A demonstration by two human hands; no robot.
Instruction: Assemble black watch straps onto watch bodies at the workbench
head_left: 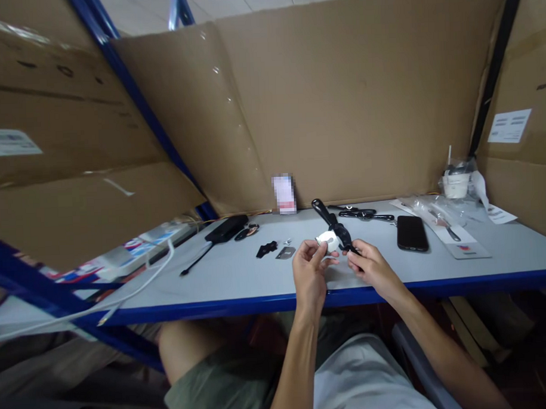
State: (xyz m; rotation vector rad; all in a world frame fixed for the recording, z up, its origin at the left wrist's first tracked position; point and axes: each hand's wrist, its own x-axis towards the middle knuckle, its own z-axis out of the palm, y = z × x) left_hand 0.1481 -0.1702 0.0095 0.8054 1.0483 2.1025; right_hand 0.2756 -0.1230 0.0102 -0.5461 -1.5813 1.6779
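Observation:
Both my hands meet over the front of the grey table [240, 277]. My left hand [308, 269] is closed in a pinch on a small white piece [327, 239]. My right hand [370, 265] is closed on a black strap-like object [333, 223] that sticks up and away from me. The white piece and the black object touch between my fingers. What the two parts are exactly is too small to tell.
A black phone [411, 232] lies to the right, with plastic bags [439, 222] and a white cup [455, 183] behind it. Black straps [363, 213], a black box [226, 228], small black and metal parts [274, 250] and white cables [136, 284] lie to the left. Cardboard walls surround the table.

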